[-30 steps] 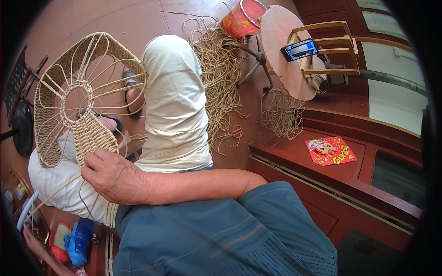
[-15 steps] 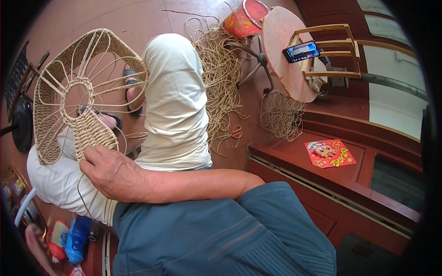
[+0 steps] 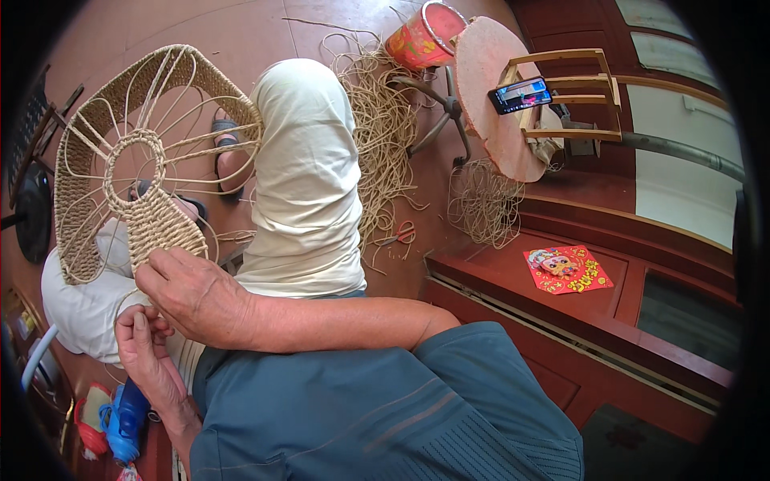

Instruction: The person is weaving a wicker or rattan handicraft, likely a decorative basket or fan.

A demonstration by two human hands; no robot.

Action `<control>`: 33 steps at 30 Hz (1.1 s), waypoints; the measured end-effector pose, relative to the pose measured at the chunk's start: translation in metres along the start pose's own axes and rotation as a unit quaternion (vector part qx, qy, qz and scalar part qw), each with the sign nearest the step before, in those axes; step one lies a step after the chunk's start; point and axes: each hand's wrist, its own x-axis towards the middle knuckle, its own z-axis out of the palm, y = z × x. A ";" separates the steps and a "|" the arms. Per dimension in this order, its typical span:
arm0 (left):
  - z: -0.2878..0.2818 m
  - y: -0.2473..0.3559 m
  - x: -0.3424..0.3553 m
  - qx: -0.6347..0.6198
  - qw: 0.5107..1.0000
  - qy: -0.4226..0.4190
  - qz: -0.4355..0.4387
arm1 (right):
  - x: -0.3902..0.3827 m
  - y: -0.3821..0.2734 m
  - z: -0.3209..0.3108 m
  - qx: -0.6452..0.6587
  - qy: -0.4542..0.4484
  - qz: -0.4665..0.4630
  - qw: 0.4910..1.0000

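Decoration in red and gold, a flat square sheet (image 3: 568, 269), is seen lying on the dark red wooden ledge (image 3: 497, 276) at right; a red-and-yellow printed bucket (image 3: 423, 35) stands on the floor near the top. A half-woven rattan frame (image 3: 128, 160) is propped over the person's lap, its long axis running from lower left up toward the knee, open spokes fanning upward. The right hand (image 3: 196, 293) is closed on the woven strip at the frame's lower edge. The left hand (image 3: 144, 345) is just below, fingers curled; its hold cannot be told.
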 end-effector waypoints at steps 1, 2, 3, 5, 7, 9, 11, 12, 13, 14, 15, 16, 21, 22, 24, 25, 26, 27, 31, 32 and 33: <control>0.000 -0.001 0.000 0.002 1.000 -0.010 0.015 | -0.001 0.000 0.000 -0.001 0.002 -0.004 1.000; -0.001 -0.002 0.001 -0.019 0.999 0.001 0.028 | -0.001 0.001 0.001 -0.003 0.000 -0.005 1.000; -0.002 -0.002 0.003 -0.041 0.999 0.014 0.025 | -0.002 0.001 0.001 -0.003 0.004 -0.007 1.000; -0.006 0.002 0.010 -0.087 0.995 -0.014 0.047 | -0.003 0.002 0.001 0.014 0.014 -0.010 1.000; -0.012 0.007 0.018 -0.174 0.982 -0.052 0.055 | -0.004 0.003 0.001 0.009 0.018 -0.017 1.000; -0.017 0.012 0.023 -0.137 0.987 -0.037 0.075 | -0.004 0.004 0.000 0.004 0.019 -0.019 1.000; -0.019 0.016 0.025 -0.102 0.990 -0.022 0.094 | -0.005 0.005 0.000 0.000 0.000 -0.027 1.000; -0.018 0.018 0.025 -0.058 0.991 -0.026 0.116 | -0.005 0.005 -0.001 0.001 0.009 -0.032 0.999; -0.018 0.020 0.025 -0.024 0.990 -0.038 0.137 | -0.005 0.006 -0.001 0.001 0.008 -0.037 0.999; -0.016 0.023 0.025 -0.013 0.990 -0.029 0.137 | -0.006 0.006 -0.001 0.000 0.002 -0.036 0.999; -0.014 0.024 0.024 0.049 0.986 -0.027 0.156 | -0.006 0.006 -0.001 0.001 0.008 -0.040 0.999; -0.013 0.026 0.023 0.111 0.978 -0.025 0.175 | -0.007 0.005 -0.002 -0.004 0.006 -0.042 0.999; -0.008 0.023 0.024 0.225 0.960 -0.052 0.159 | -0.007 0.005 -0.002 -0.030 -0.015 -0.056 0.998; -0.006 0.020 0.023 0.259 0.953 -0.057 0.150 | -0.007 0.004 -0.002 -0.033 -0.021 -0.058 0.998; -0.005 0.017 0.025 0.305 0.937 -0.062 0.157 | -0.006 0.003 -0.003 -0.036 -0.026 -0.059 0.997; -0.002 0.014 0.025 0.230 0.964 -0.058 0.120 | -0.007 0.002 -0.004 -0.038 -0.032 -0.057 0.997; 0.000 0.012 0.025 0.157 0.986 -0.025 0.056 | -0.007 0.002 -0.004 -0.040 -0.039 -0.054 0.997; 0.004 0.009 0.022 0.153 0.984 -0.054 0.080 | -0.006 0.001 -0.005 -0.041 -0.039 -0.054 0.997; 0.015 0.003 0.015 -0.065 0.992 -0.088 -0.061 | -0.005 0.001 -0.006 -0.058 -0.041 -0.061 0.996; 0.016 0.002 0.015 -0.138 0.980 -0.125 -0.074 | -0.005 0.001 -0.005 -0.058 -0.039 -0.061 0.996; 0.016 0.003 0.015 -0.122 0.984 -0.106 -0.077 | -0.005 0.001 -0.006 -0.058 -0.040 -0.061 0.996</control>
